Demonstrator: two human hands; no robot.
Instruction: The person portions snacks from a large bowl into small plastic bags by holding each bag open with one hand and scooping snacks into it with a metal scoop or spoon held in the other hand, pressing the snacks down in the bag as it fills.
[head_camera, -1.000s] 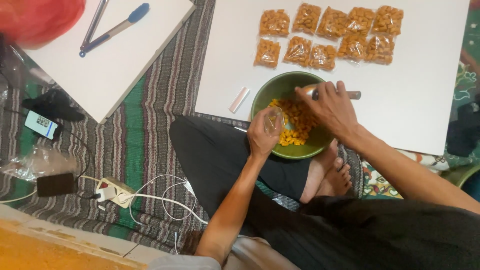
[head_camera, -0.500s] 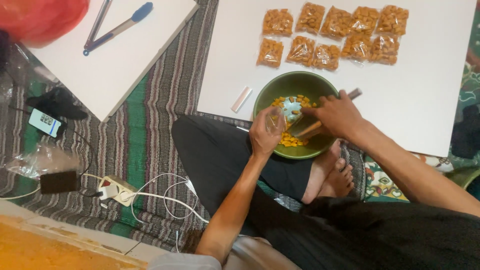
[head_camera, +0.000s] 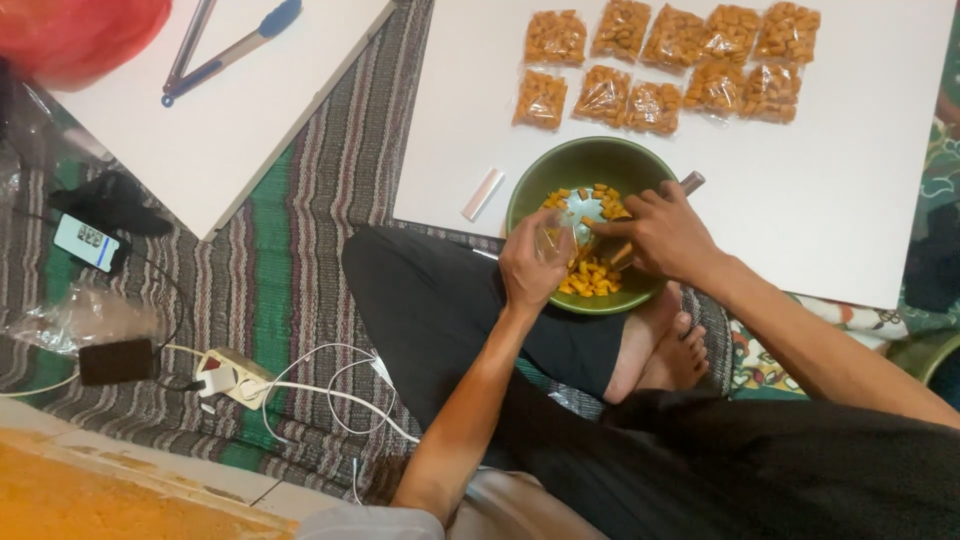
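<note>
At the centre of the frame, the left hand (head_camera: 535, 265) pinches a small clear plastic bag (head_camera: 556, 240) over the green bowl (head_camera: 590, 160) of orange snack pieces (head_camera: 590, 275). The right hand (head_camera: 665, 235) curls its fingers around a wooden-handled scoop (head_camera: 690, 183) dipped into the bowl. Nine filled snack bags (head_camera: 665, 60) lie on the white board (head_camera: 850, 200) above.

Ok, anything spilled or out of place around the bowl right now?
Nothing stands out. The orange snacks stay inside the green bowl, the filled bags lie in two rows on the white board, and no pieces show on the striped mat.
</note>
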